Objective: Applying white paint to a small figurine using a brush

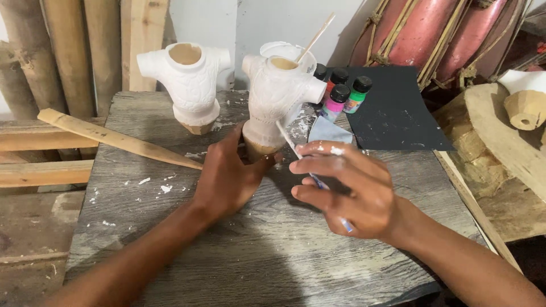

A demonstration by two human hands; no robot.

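My two hands at a white torso figurine on a rough grey board.

From the head camera: my left hand (227, 176) is wrapped around the bare tan base of the nearer torso figurine (278, 94), which stands upright near the middle of the weathered wooden tabletop (170, 227). It is chalky white with a raised, knitted-looking relief, short stubby sleeves and an open hollow neck. My right hand (347, 190), fingers flecked with white, pinches a thin paintbrush (296, 149) whose tip rests against the figurine's lower edge (the bristles themselves are too small to make out). A second torso figurine (190, 82), same matte white, stands apart to the left. Behind are small paint bottles (341, 94) with black caps, a dark sheet (392, 113), and a pale wooden slat (114, 139) lying aslant.
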